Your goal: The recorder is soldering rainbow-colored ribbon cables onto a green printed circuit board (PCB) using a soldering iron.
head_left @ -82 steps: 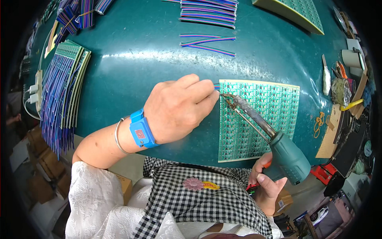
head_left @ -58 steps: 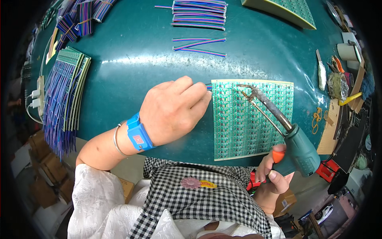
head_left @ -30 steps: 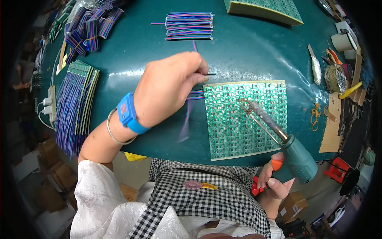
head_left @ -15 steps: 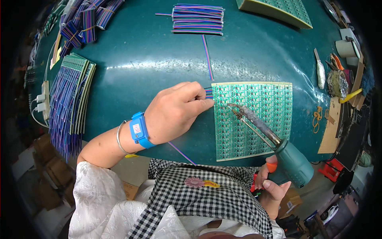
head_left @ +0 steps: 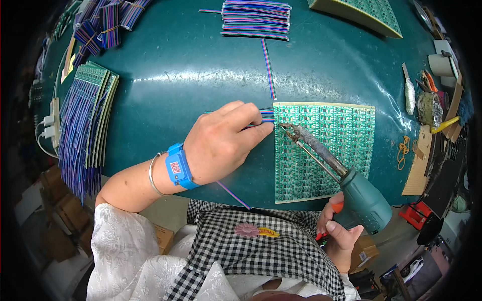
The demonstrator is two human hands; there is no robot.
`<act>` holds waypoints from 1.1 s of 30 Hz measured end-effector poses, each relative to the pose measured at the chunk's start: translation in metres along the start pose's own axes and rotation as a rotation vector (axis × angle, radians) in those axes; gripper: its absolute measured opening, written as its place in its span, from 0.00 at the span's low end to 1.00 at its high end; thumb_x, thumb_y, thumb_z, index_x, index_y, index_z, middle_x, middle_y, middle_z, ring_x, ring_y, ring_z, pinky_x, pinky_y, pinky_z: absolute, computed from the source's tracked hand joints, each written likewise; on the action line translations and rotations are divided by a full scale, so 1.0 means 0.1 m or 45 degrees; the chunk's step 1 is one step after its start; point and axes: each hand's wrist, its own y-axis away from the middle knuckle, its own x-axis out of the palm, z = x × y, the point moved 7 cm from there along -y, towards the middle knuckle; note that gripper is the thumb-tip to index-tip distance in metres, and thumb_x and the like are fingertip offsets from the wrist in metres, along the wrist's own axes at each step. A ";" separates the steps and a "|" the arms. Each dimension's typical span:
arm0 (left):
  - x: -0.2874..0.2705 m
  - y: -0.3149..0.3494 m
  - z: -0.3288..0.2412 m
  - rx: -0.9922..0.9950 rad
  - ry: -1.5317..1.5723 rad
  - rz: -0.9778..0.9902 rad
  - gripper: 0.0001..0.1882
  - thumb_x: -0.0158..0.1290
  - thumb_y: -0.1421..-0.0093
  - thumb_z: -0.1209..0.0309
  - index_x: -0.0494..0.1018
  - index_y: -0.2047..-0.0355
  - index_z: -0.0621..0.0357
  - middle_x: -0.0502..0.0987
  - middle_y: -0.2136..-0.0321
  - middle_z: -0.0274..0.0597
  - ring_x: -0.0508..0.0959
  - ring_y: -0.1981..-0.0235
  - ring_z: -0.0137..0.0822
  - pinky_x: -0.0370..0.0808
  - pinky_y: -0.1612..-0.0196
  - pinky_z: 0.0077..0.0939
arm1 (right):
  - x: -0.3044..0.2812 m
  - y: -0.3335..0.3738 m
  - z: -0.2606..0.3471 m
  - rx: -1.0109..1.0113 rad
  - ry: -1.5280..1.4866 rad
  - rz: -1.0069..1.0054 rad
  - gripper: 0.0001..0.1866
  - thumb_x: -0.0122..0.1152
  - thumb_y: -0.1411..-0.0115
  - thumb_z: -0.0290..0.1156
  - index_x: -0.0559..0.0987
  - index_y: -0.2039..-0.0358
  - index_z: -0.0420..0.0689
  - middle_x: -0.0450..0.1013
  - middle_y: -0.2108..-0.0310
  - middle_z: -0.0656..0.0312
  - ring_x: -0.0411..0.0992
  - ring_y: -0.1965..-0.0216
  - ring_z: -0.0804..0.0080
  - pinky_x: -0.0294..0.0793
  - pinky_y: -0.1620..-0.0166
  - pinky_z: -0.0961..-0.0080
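A green circuit board panel (head_left: 326, 155) lies flat at the table's near edge. At its left edge my left hand (head_left: 223, 135) pinches a multicoloured ribbon wire (head_left: 233, 193), whose tail hangs out below the hand toward me. More wires (head_left: 267, 114) run from the board's upper left edge, partly behind my fingers. My right hand (head_left: 341, 228) grips a green soldering gun (head_left: 364, 200) with an orange trigger. Its tip rests on or just over the board's left column, close to my left fingertips; I cannot tell whether it touches.
Bundled wires (head_left: 111, 27) and wired boards (head_left: 83, 120) lie at the left, near a power strip (head_left: 54, 120). Loose wires (head_left: 256, 20) and a stack of boards (head_left: 359, 15) are at the back. A wrapped knife (head_left: 409, 93), rubber bands (head_left: 403, 150) and cardboard (head_left: 419, 165) lie right.
The soldering gun's tip has moved slightly left and up, toward the board's left edge. The board and table items sit a little further right in view. Both grips stay the same.
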 end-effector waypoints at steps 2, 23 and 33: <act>0.00 0.01 0.00 0.005 0.001 -0.010 0.20 0.62 0.58 0.86 0.82 0.61 0.64 0.76 0.68 0.42 0.79 0.70 0.41 0.78 0.70 0.32 | 0.00 -0.01 -0.01 0.004 0.002 0.010 0.28 0.71 0.50 0.27 0.69 0.52 0.31 0.68 0.77 0.57 0.68 0.83 0.70 0.72 0.80 0.74; 0.03 0.02 0.01 0.018 0.004 0.003 0.20 0.62 0.59 0.85 0.82 0.61 0.63 0.77 0.67 0.42 0.77 0.72 0.41 0.76 0.71 0.33 | 0.01 -0.01 0.04 -0.013 -0.031 -0.067 0.29 0.69 0.53 0.25 0.68 0.53 0.28 0.68 0.76 0.55 0.68 0.84 0.70 0.73 0.82 0.73; 0.01 0.00 0.00 0.022 0.021 0.010 0.21 0.62 0.60 0.86 0.82 0.61 0.64 0.77 0.67 0.42 0.78 0.71 0.41 0.76 0.71 0.33 | 0.00 -0.03 -0.02 0.013 0.061 0.002 0.22 0.70 0.51 0.27 0.69 0.60 0.32 0.68 0.76 0.55 0.68 0.84 0.70 0.73 0.80 0.73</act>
